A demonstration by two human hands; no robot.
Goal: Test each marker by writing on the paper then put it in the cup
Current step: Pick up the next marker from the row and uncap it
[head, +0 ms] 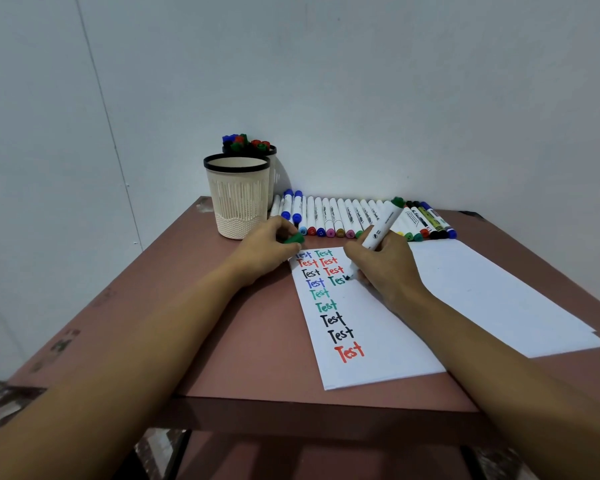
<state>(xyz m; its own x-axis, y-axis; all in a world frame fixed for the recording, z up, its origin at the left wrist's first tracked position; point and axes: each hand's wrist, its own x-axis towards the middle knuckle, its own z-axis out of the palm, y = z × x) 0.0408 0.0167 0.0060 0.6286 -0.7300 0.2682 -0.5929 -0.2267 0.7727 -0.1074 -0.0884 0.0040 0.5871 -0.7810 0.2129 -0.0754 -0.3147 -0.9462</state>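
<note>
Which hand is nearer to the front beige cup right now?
Left. The left hand, pinching a green cap, sits just beside the front beige cup, right of its base; the right hand is farther right, writing on the paper with the green marker.

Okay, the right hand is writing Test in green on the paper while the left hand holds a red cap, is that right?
Not quite. The head view shows the cap in the left hand is green, not red. The right hand is writing Test in green on the paper with the marker.
</note>
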